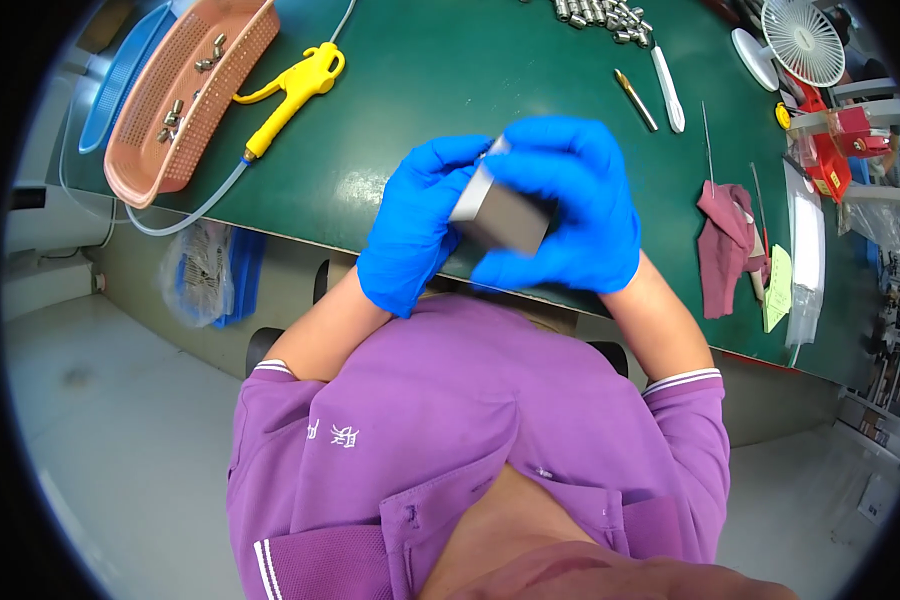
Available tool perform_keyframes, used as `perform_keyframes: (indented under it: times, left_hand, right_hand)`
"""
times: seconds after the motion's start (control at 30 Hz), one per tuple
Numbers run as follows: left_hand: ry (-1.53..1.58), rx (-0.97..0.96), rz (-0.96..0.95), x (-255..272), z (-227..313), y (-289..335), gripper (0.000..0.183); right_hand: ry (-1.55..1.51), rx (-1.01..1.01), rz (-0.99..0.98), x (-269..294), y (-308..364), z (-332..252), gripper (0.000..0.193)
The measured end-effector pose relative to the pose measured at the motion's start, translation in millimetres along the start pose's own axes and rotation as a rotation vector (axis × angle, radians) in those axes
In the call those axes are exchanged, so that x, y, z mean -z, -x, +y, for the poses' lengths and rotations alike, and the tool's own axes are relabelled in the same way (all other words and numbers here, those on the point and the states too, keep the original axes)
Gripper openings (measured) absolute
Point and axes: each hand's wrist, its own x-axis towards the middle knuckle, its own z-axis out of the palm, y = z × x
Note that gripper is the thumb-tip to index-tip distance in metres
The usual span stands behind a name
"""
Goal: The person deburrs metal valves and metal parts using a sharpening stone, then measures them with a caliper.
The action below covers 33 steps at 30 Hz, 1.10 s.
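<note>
Both my hands wear blue gloves and meet above the near edge of the green table. My right hand (580,200) curls round a rectangular block (510,222), dark grey-brown on one face and pale grey on another. The block is smeared by motion and its exact kind does not show. Pressed close to the block's left side, my left hand (415,220) is closed with its fingers bent. A sliver of something small and metallic appears at the left fingertips; most of it is hidden by the hands.
A pink perforated basket (150,150) holding several metal fittings stands at the left beside a blue tray (120,85). Near it lies a yellow air gun (295,95) with its hose. Metal parts (605,15), a drill bit (635,100), a white-handled tool (667,90), a maroon cloth (727,240) and a white fan (802,40) occupy the far and right sides.
</note>
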Motion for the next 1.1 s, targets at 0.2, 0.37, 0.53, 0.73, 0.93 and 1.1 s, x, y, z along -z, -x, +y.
perform_keyframes:
  times: [0.2,0.37,0.53,0.73,0.93,1.1]
  left_hand:
    - [0.100,-0.059,-0.256,12,-3,-6,0.021]
    - [0.146,-0.016,-0.184,11,-1,-6,0.023]
    - [0.101,0.019,-0.041,0,3,0,0.023]
    - [0.062,0.093,-0.113,11,0,-5,0.023]
    - [0.117,0.109,-0.025,1,7,1,0.024]
    - [0.149,-0.017,-0.204,13,-2,-8,0.022]
  right_hand:
    - [0.050,-0.314,0.165,10,3,31,0.051]
    - [0.055,-0.234,0.186,10,1,29,0.054]
    - [0.043,-0.124,-0.012,5,4,11,0.067]
    - [0.064,-0.158,0.016,5,5,20,0.071]
    - [-0.009,0.050,0.012,0,-2,7,0.052]
    - [0.111,-0.253,0.176,7,3,32,0.052]
